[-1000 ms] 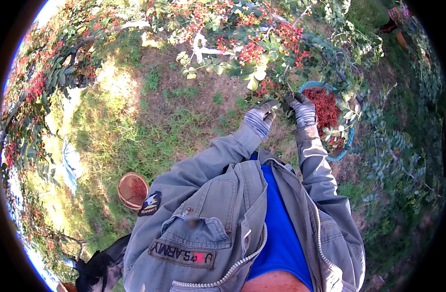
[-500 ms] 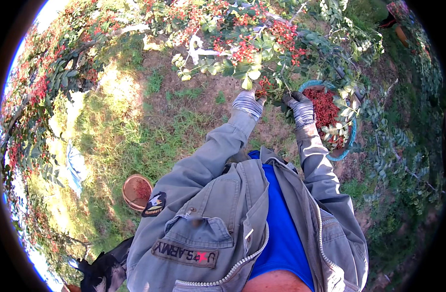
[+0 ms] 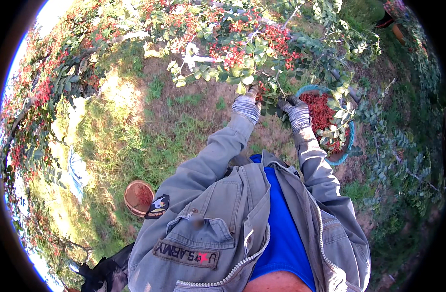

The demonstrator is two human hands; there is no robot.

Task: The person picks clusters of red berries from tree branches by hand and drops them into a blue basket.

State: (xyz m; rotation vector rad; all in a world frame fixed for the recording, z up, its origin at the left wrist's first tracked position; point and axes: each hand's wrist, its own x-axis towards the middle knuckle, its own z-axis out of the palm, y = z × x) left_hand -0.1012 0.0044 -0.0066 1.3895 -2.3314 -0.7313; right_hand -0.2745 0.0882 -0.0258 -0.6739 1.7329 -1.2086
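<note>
Both my hands wear striped grey gloves and work at a low leafy branch hung with red berries [image 3: 232, 56]. My left hand [image 3: 247, 106] is closed at a small red berry cluster [image 3: 262, 89], its fingertips partly behind leaves. Just to the right, my right hand [image 3: 297, 113] has its fingers bent round a thin leafy twig; the fingertips are partly hidden. Beside my right hand stands a basket with a blue-green rim [image 3: 350, 138], holding a heap of picked red berries [image 3: 319, 111]. Some leaves hang over it.
A smaller brown basket [image 3: 127, 195] with some red berries sits on the grass at left. Near it lies a pale blue sheet [image 3: 77, 170]. Berry-laden branches [image 3: 43, 87] fill the left side, and green branches [image 3: 403, 165] the right. A dark object [image 3: 106, 270] lies lower left.
My right hand has shifted slightly left and down, nearer my left hand. The left hand stays at the berry cluster. The branches have moved slightly in view.
</note>
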